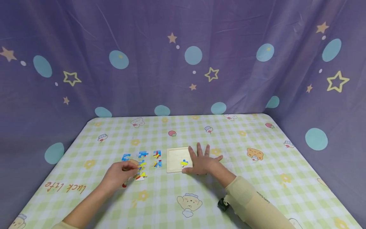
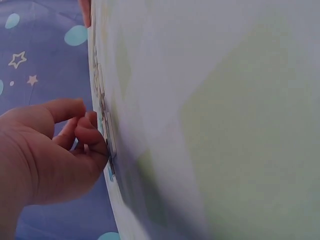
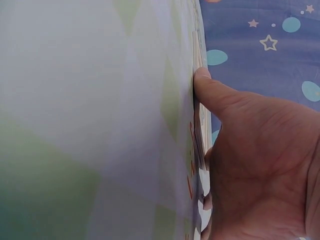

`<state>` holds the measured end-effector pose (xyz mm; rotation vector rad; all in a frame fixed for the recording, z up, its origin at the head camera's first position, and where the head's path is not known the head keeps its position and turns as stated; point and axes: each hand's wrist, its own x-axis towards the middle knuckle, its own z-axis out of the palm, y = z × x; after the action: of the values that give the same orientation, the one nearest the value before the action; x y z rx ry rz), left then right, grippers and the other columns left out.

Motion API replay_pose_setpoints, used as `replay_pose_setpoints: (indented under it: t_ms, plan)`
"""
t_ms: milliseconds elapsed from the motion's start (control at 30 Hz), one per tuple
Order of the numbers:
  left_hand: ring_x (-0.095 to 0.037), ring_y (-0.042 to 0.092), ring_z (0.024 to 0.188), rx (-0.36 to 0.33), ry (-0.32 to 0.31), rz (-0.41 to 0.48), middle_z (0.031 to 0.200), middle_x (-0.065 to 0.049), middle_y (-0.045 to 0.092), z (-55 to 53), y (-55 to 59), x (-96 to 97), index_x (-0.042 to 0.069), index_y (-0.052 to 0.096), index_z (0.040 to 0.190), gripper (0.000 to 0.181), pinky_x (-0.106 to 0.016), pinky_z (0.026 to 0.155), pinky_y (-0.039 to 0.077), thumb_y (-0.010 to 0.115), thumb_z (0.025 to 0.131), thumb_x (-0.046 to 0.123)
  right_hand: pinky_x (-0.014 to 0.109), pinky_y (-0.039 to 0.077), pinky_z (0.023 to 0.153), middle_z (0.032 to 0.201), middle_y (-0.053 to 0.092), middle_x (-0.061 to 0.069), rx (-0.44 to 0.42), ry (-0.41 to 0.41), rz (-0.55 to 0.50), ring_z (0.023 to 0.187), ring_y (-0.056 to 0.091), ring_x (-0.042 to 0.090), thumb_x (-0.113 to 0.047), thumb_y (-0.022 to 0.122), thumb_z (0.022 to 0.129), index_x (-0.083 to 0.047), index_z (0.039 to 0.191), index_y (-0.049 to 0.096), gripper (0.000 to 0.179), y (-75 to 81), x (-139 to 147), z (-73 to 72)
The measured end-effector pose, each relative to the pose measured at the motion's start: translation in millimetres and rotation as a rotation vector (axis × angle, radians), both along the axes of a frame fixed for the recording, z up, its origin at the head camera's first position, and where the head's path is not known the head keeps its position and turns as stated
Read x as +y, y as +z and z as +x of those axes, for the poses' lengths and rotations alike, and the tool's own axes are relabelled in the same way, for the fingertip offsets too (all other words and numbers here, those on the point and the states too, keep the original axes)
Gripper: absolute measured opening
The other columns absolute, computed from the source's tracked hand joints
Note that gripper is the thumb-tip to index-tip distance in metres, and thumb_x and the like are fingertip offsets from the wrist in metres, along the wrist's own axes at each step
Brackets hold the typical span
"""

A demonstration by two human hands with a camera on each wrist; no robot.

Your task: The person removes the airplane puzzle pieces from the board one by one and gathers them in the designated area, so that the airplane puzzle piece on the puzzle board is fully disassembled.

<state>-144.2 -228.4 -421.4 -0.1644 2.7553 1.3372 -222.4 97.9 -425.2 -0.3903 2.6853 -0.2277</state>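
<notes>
My left hand [image 1: 121, 173] hovers low over a group of jigsaw pieces [image 1: 143, 154], its fingers curled downward beside the nearest ones. In the left wrist view, the thumb [image 2: 65, 108] stays slightly apart from the bent fingers. Whether a piece sits at the fingertips is hidden. My right hand [image 1: 201, 163] rests with spread fingers over the right side of a square wooden puzzle tray [image 1: 174, 156]. Its thumb [image 3: 204, 80] touches the tray's near edge. Inside the tray, a yellow-and-blue jigsaw piece [image 1: 184, 163] lies close to that hand.
More jigsaw pieces [image 1: 157, 163] lie left of the tray, with colourful printed faces up. A checked tablecloth [image 1: 228, 143] covers the table. Purple curtains [image 1: 160, 73] surround its back and sides. A small dark device [image 1: 223, 204] is by the right sleeve.
</notes>
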Motion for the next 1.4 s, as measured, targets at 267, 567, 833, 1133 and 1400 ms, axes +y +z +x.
replay_pose_setpoints:
  t_ms: [267, 567, 833, 1133, 1400]
  plan:
    - [-0.017, 0.039, 0.053, -0.108, 0.008, 0.173, 0.076, -0.009, 0.057, -4.9, 5.5, 11.2, 0.008, 0.069, 0.118, 0.025, -0.032, 0.045, 0.034, 0.067, 0.098, 0.024, 0.093, 0.002, 0.085, 0.168, -0.013, 0.009, -0.012, -0.023, 0.000, 0.148, -0.017, 0.045, -0.081, 0.055, 0.083, -0.032, 0.164, 0.001, 0.108, -8.9, 1.0, -7.0]
    - [-0.016, 0.042, 0.054, -0.054, -0.027, 0.219, 0.075, -0.009, 0.057, -11.9, 5.1, 31.9, 0.004, 0.070, 0.114, 0.022, -0.031, 0.051, 0.042, 0.068, 0.097, 0.017, 0.093, 0.001, 0.085, 0.167, -0.015, 0.008, -0.022, -0.012, 0.007, 0.147, -0.019, 0.045, -0.083, 0.054, 0.082, -0.034, 0.163, -0.002, 0.109, -12.8, 1.2, -8.9]
    - [-0.019, 0.051, 0.062, -0.028, -0.021, 0.167, 0.087, -0.008, 0.064, -22.4, 4.8, 54.6, 0.008, 0.074, 0.107, 0.016, -0.031, 0.054, 0.045, 0.071, 0.095, 0.018, 0.092, 0.002, 0.086, 0.168, -0.013, 0.009, -0.008, -0.012, -0.001, 0.148, -0.017, 0.046, -0.081, 0.056, 0.083, -0.032, 0.164, 0.001, 0.109, -9.7, 0.8, -7.1]
    - [-0.018, 0.051, 0.063, -0.021, -0.063, 0.197, 0.088, -0.007, 0.064, -31.0, 4.9, 77.0, 0.004, 0.074, 0.106, 0.015, -0.028, 0.053, 0.043, 0.070, 0.095, 0.013, 0.093, 0.003, 0.086, 0.168, -0.012, 0.010, -0.002, -0.016, 0.001, 0.148, -0.017, 0.046, -0.082, 0.056, 0.082, -0.032, 0.164, 0.001, 0.110, -12.1, 0.0, -7.3]
    - [-0.018, 0.051, 0.065, -0.024, -0.090, 0.205, 0.090, -0.006, 0.064, -36.9, 1.3, 92.1, 0.005, 0.074, 0.105, 0.014, -0.027, 0.054, 0.042, 0.070, 0.095, 0.014, 0.092, 0.005, 0.088, 0.168, -0.013, 0.008, 0.004, -0.029, 0.004, 0.148, -0.017, 0.046, -0.081, 0.060, 0.080, -0.034, 0.164, 0.001, 0.112, -21.0, 0.0, -13.7]
